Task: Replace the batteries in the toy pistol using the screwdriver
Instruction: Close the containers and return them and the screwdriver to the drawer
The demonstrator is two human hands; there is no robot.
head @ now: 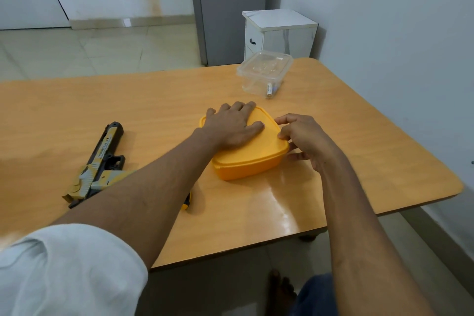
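Yellow-black tool tip [186, 203], possibly screwdriver, pokes out under left forearm. Toy pistol [98, 165] lies flat on table [359, 161], left of yellow lidded box [250, 159]. Left hand [232, 127] flat on lid, fingers straight. Right hand [302, 140] pinches lid's right edge. Farther: clear container [264, 73] with batteries [270, 88].

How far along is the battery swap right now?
Early. Nothing on the toy pistol looks started; it lies untouched on the table. In hand: the left hand presses flat on the yellow box lid while the right hand works at its corner. Still left: unscrewing, swapping batteries from the clear container, closing up.
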